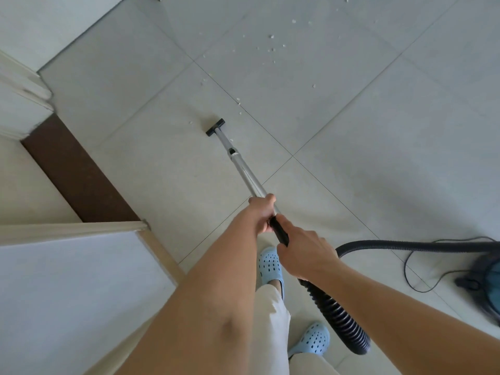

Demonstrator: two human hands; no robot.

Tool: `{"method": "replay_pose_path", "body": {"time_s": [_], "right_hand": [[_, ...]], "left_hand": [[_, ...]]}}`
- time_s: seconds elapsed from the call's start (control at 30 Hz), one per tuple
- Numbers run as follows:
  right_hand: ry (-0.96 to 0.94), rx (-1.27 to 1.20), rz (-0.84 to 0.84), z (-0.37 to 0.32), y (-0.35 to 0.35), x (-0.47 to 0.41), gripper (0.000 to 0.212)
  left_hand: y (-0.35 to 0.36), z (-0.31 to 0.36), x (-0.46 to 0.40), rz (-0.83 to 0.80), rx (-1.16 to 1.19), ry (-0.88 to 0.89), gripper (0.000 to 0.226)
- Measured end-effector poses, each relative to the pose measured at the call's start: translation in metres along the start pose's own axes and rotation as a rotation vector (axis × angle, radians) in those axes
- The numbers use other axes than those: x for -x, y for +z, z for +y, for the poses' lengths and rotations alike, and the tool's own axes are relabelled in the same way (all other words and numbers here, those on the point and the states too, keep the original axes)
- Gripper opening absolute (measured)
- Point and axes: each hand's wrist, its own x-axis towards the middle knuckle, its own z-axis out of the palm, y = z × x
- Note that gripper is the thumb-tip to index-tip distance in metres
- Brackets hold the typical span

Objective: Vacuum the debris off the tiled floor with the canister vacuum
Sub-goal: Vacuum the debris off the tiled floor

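Observation:
A silver vacuum wand [244,171] runs from my hands down to a small black floor nozzle [215,127] resting on the pale tiled floor [365,136]. My left hand [262,212] grips the wand where the metal meets the black handle. My right hand [305,251] grips the black handle just behind it. A ribbed black hose [335,312] loops from the handle to the blue canister [487,282] at the right edge. White crumbs of debris [272,48] lie scattered beyond the nozzle, with a few bits [238,100] close to it.
A wall corner and white door frame [24,104] stand at the left, with a dark brown threshold [78,171] between them. A thin power cord [422,277] curls on the floor by the canister. My feet in light blue clogs [270,263] stand under my arms.

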Motion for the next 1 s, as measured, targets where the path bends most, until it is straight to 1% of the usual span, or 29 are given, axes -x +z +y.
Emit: {"method": "replay_pose_path", "body": {"time_s": [0.27, 0.4, 0.5, 0.7, 0.8, 1.0], "right_hand": [[-0.001, -0.042, 0.001, -0.036, -0.032, -0.049, 0.069], [0.002, -0.092, -0.004, -0.052, -0.042, -0.065, 0.063], [0.022, -0.173, -0.023, -0.057, -0.047, -0.073, 0.058], [0.043, -0.237, -0.073, -0.049, -0.037, -0.062, 0.059], [0.05, -0.233, -0.086, -0.037, -0.027, -0.048, 0.062], [0.06, -0.245, -0.09, -0.006, -0.009, -0.006, 0.062]], "left_hand": [[-0.024, 0.063, -0.025, 0.002, -0.021, 0.004, 0.044], [-0.034, 0.086, -0.025, 0.022, -0.114, 0.038, 0.025], [-0.038, 0.097, -0.021, 0.029, -0.185, 0.054, 0.027], [-0.033, 0.083, -0.003, 0.043, -0.202, 0.045, 0.031], [-0.024, 0.065, 0.003, 0.042, -0.212, 0.043, 0.041], [-0.001, 0.018, 0.025, 0.04, -0.228, 0.033, 0.042]]}}
